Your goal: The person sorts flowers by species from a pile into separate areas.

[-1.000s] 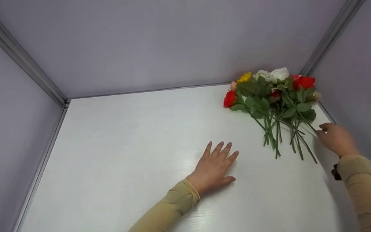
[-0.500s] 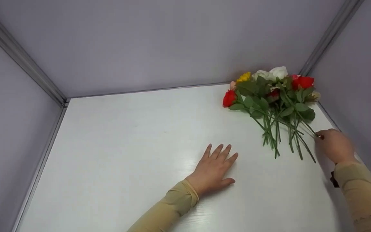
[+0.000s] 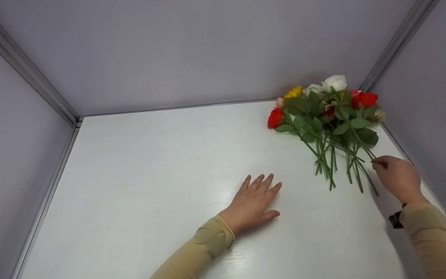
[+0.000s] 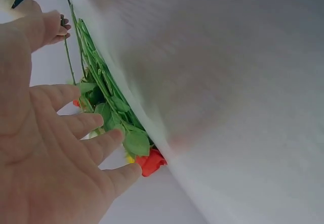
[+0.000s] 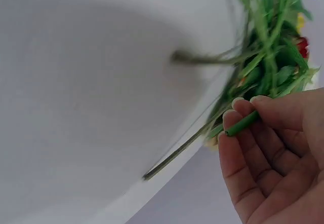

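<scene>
Here our nearer right hand (image 3: 398,177) pinches a stem (image 5: 242,124) slanting toward the desk's far edge (image 3: 192,111), our left hand (image 3: 249,203) spread, empty.

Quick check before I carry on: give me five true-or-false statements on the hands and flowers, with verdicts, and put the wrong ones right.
1. The right hand pinches a stem near its end. True.
2. The left hand grips a stem too. False: it holds nothing, and its fingers are spread.
3. In the head view, a red flower is the leftmost of the bunch. True.
4. A vase holds the bunch. False: no vase is in view, and the bunch lies on the table.
5. In the head view, the white flowers are to the right of the yellow flower. True.
</scene>
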The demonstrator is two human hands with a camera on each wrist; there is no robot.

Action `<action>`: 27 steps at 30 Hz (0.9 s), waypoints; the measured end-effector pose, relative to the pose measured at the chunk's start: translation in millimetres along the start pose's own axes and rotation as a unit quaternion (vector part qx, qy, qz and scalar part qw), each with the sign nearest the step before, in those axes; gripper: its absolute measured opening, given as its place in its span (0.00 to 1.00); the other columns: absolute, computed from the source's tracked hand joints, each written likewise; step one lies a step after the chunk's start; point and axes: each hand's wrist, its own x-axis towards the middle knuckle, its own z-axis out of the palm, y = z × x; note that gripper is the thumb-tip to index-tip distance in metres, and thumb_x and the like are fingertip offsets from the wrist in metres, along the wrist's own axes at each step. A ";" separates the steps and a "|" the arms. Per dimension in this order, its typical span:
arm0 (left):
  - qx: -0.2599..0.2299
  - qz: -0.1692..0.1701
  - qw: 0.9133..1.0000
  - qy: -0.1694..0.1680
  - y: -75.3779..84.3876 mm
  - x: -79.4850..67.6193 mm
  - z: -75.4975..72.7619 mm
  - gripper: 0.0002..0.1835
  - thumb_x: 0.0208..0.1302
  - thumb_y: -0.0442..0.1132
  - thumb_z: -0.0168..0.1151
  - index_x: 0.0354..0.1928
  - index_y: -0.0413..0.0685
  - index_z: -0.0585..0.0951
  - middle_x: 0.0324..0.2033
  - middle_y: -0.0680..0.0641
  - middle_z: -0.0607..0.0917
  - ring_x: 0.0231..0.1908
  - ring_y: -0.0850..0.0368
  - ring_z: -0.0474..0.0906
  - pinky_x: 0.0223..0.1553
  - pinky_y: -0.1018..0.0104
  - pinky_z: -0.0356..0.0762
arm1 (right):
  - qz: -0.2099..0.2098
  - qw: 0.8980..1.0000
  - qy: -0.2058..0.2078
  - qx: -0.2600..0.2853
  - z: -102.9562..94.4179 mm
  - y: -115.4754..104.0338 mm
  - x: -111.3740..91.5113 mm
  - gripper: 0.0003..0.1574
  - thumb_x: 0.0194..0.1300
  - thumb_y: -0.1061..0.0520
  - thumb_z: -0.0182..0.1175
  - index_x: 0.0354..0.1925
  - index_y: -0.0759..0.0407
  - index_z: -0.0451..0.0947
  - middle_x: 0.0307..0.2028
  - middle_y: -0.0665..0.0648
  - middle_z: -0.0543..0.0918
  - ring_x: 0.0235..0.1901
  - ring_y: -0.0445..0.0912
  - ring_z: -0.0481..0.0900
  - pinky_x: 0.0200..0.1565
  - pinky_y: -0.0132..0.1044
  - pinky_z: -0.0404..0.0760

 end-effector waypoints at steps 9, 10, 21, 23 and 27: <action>-0.198 -0.082 0.971 0.105 -25.1 -5.0 -18.1 0.23 0.77 0.49 0.57 0.68 0.52 0.78 0.66 0.50 0.78 0.67 0.53 0.72 0.67 0.56 0.70 | 0.005 0.978 -0.085 0.190 29.6 -91.4 0.4 0.28 0.75 0.43 0.61 0.58 0.63 0.81 0.44 0.64 0.86 0.42 0.58 0.85 0.38 0.42 0.84; -0.237 -0.098 0.959 0.118 -28.0 -5.7 -21.0 0.21 0.77 0.48 0.57 0.67 0.53 0.79 0.65 0.51 0.80 0.66 0.55 0.74 0.66 0.58 0.72 | 0.006 0.971 -0.098 0.216 37.5 -103.7 0.1 0.27 0.74 0.43 0.62 0.58 0.64 0.81 0.44 0.64 0.86 0.43 0.58 0.85 0.40 0.43 0.85; -0.526 -0.196 0.795 0.231 -78.0 -15.3 -48.1 0.17 0.75 0.49 0.62 0.58 0.51 0.85 0.51 0.54 0.86 0.51 0.60 0.81 0.54 0.60 0.80 | -0.031 0.892 -0.201 0.403 129.2 -239.8 -24.0 0.18 0.68 0.57 0.69 0.49 0.70 0.83 0.40 0.59 0.88 0.39 0.52 0.87 0.42 0.42 0.87; -0.543 -0.210 0.776 0.244 -87.0 -22.0 -49.1 0.17 0.74 0.49 0.63 0.57 0.50 0.85 0.48 0.53 0.87 0.49 0.58 0.82 0.52 0.60 0.81 | -0.041 0.884 -0.215 0.412 141.3 -259.3 -27.6 0.17 0.67 0.57 0.70 0.48 0.69 0.83 0.38 0.59 0.88 0.38 0.51 0.87 0.41 0.42 0.87; -0.571 -0.233 0.743 0.262 -99.5 -37.9 -47.6 0.16 0.71 0.46 0.67 0.55 0.46 0.85 0.44 0.49 0.88 0.45 0.54 0.84 0.46 0.59 0.84 | -0.053 0.880 -0.224 0.415 162.5 -288.7 -33.2 0.13 0.66 0.58 0.70 0.45 0.67 0.84 0.35 0.57 0.88 0.34 0.49 0.87 0.38 0.41 0.87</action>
